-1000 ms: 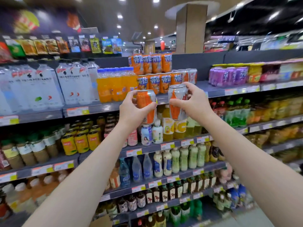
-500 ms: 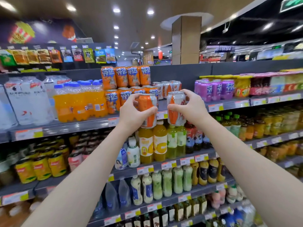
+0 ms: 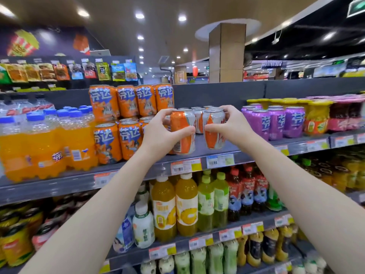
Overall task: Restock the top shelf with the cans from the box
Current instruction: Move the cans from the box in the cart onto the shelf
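My left hand grips an orange-and-white can, held upright at the front of the top shelf. My right hand grips a second orange-and-white can right beside it. Whether either can's base touches the shelf I cannot tell. Behind them stand several matching silver-topped cans. The box is not in view.
Stacked orange soda cans stand left of my hands, with orange soda bottles further left. Purple cans and yellow-lidded jars stand to the right. Juice and tea bottles fill the lower shelves. Snack bags hang above.
Both hands have carried their cans up and forward from in front of the lower shelves to the top shelf. The view has tilted up and come closer.
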The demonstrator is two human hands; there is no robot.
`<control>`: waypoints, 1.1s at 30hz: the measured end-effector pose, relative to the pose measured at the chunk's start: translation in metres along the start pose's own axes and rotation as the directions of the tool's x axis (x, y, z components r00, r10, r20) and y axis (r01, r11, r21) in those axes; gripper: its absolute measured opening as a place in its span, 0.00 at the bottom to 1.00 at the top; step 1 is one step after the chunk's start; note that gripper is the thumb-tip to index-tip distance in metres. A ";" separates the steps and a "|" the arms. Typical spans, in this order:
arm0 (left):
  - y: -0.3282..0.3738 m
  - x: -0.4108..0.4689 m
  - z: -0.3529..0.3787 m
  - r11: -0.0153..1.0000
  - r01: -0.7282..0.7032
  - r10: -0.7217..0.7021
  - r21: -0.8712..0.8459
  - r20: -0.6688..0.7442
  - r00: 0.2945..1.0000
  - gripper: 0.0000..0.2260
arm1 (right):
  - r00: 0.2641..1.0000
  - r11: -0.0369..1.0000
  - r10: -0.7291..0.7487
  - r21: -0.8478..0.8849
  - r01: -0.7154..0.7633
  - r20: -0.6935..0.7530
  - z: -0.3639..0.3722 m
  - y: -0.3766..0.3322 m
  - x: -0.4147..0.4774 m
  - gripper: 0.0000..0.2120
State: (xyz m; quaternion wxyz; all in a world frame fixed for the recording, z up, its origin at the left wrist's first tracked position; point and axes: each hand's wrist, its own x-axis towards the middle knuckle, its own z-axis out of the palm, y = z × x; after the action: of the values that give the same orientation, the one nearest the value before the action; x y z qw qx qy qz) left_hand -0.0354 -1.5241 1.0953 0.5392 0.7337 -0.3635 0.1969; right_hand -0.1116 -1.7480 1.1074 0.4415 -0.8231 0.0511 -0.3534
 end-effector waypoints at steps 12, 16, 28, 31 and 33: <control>0.006 0.011 0.029 0.998 0.033 -0.032 0.045 -0.029 0.999 0.29 | 0.987 0.997 0.081 0.001 -0.082 0.136 0.023 0.075 0.097 0.40; 0.010 0.016 0.039 0.994 0.054 -0.047 0.092 -0.073 0.996 0.29 | 0.978 0.995 0.093 0.003 -0.096 0.185 0.025 0.087 0.118 0.43; 0.016 0.018 0.056 0.981 0.083 -0.057 0.173 -0.145 0.988 0.31 | 0.980 0.984 0.105 -0.160 -0.078 0.167 0.025 0.101 0.157 0.41; 0.016 0.019 0.056 0.980 0.089 -0.062 0.176 -0.155 0.986 0.32 | 0.978 0.985 0.112 -0.153 -0.084 0.179 0.025 0.103 0.160 0.42; 0.016 0.020 0.058 0.980 0.087 -0.057 0.181 -0.160 0.985 0.32 | 0.978 0.986 0.106 -0.149 -0.079 0.181 0.025 0.104 0.161 0.42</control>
State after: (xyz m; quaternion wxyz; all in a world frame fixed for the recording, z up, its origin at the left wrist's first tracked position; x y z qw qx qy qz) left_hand -0.0402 -1.5869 1.0993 0.5012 0.7764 -0.2737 0.2667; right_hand 0.0477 -1.8571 1.1049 0.4012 -0.8787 0.0724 -0.2485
